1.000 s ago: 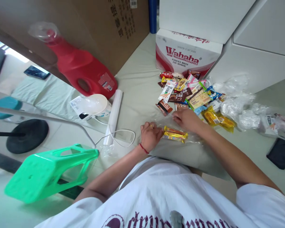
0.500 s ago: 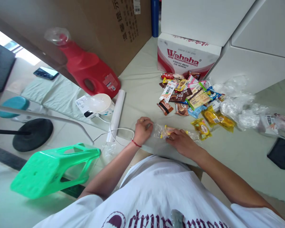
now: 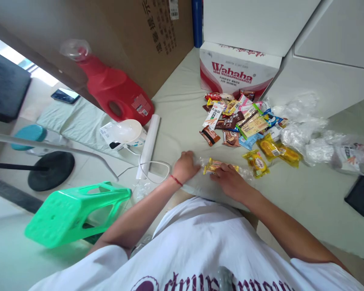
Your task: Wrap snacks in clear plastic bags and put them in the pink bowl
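Observation:
A yellow-wrapped snack (image 3: 214, 165) lies in a clear plastic bag (image 3: 246, 173) on the pale green sheet, close to my body. My right hand (image 3: 230, 182) rests over its near side, fingers bent down onto the wrapper, hiding part of it. At the bag's left end is my left hand (image 3: 185, 167), a red cord at its wrist. Its thumb stands apart from the fingers, beside the crinkled plastic, slightly blurred. To the right of the bag lies a yellow snack packet (image 3: 257, 163), with more yellow packets (image 3: 279, 151) beyond it.
Mixed wrapped snacks (image 3: 230, 117) are heaped before a Wahaba carton (image 3: 239, 70). Crumpled clear plastic (image 3: 309, 133) lies right, near a black pouch (image 3: 362, 196). Leftward are a white roll (image 3: 148, 147), a cable, a red jug (image 3: 118, 95) and a green stool (image 3: 54, 218).
My left hand has loosened from the bag's left end, its thumb now apart from its fingers. More of the yellow wrapper shows by my right hand. The view has shifted slightly.

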Demonstrator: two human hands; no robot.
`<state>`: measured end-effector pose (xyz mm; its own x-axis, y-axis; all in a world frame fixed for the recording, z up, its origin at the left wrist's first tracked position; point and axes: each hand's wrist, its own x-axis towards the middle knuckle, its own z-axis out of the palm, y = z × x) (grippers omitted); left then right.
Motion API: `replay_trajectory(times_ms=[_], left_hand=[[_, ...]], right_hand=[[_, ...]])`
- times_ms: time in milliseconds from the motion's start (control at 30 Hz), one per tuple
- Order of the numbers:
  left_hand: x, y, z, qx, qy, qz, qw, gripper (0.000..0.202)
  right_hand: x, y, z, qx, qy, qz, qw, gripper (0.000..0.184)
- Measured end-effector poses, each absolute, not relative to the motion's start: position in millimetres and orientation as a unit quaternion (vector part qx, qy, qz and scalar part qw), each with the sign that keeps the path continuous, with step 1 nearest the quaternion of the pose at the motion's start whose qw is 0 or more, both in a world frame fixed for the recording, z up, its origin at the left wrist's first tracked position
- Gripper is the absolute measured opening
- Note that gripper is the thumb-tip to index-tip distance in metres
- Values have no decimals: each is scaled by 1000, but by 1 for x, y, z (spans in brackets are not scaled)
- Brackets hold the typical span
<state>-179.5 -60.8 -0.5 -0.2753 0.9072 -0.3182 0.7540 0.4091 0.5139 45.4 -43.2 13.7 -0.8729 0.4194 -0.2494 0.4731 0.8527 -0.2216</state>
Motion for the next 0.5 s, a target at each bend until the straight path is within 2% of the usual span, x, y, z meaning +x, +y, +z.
replay_trajectory(times_ms=[67,100,167,233,333,400,500], left_hand=[[-188,-68,6,514,767,159,349,20],[-188,-71,9,499,750,197,388,15],[-178,-73,11,468,700,273,466,18],[-155,-72,9,472,658,298,506,23],[-121,-71,1,544,670,276,424,36],[-109,-73,-6,587,693,240,343,32],[-106,-76,-13,598,728,197,271,22]], right_hand=[[47,-44,10,237,957,-152,74,36],[47,-45,8,240,956,-155,63,37],[46,-47,4,246,956,-155,50,36],[46,-49,0,254,954,-157,37,37],[55,-53,-3,238,950,-200,-16,35],[70,-55,-3,248,934,-240,-89,31],[95,-56,-4,416,865,-194,-202,31]])
